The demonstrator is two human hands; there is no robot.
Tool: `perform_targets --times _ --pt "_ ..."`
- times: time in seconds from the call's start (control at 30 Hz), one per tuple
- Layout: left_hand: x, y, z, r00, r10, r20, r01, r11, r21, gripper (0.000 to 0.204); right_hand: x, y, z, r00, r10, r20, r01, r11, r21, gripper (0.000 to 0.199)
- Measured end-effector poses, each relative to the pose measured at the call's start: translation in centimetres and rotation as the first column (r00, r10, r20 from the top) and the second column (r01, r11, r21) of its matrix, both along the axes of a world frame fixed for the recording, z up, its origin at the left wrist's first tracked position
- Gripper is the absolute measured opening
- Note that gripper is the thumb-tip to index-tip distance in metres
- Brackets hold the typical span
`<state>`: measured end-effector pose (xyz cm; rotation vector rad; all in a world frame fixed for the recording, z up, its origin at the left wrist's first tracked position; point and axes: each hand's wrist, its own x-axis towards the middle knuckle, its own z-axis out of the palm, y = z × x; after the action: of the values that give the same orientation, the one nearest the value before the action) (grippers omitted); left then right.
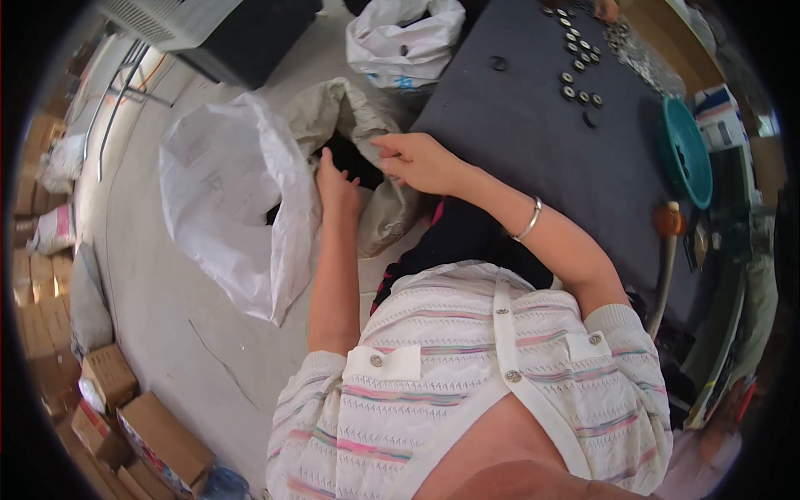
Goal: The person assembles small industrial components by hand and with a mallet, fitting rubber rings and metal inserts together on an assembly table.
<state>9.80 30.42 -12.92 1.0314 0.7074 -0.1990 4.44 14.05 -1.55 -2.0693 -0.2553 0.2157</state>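
Observation:
My left hand is held over the mouth of a beige woven sack, its thumb and fingers apart and nothing seen in it. Opposite it, my right hand reaches in above the sack's right rim, with its fingers apart and also no object showing. Dark contents are visible inside the sack, but too dim to make out. Just left of my left hand stands a white plastic sack with its mouth wide; something dark shows near its bottom.
A grey-topped table on my right bears several black-and-metal rings, a teal basin and an orange-headed tool. Another person's hand is at its far end. Another white sack stands ahead; cardboard boxes line the left.

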Motion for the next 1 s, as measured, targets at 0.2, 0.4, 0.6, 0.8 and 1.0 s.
perform_targets --times 0.2,0.4,0.6,0.8,1.0 --pt "-2.2 -2.2 2.9 0.956 -0.098 0.278 0.056 0.986 0.154 0.044 -5.6 -11.5 5.2 0.722 -0.386 0.574 0.491 0.87 -0.033 0.018" --pt "-2.8 -6.1 4.3 0.873 -0.233 0.429 0.14 0.961 0.238 0.03 -7.2 -25.2 4.5 0.478 -0.69 0.543 0.878 0.374 -0.298 0.034" --pt "-4.1 -6.4 3.5 0.856 -0.292 0.427 0.198 0.948 0.25 0.024 -4.7 -26.2 1.9 0.604 -0.67 0.432 0.754 0.305 -0.582 0.041" --pt "-5.9 -4.4 0.7 0.887 -0.313 0.34 0.231 0.937 0.261 0.026 -5.2 -20.0 4.6 0.68 -0.732 0.047 0.731 0.682 0.03 0.028" --pt "-8.2 -1.0 0.1 0.942 -0.204 0.267 0.144 0.963 0.228 0.021 -1.8 -5.4 5.4 0.959 -0.098 -0.266 0.185 0.927 0.326 0.037"
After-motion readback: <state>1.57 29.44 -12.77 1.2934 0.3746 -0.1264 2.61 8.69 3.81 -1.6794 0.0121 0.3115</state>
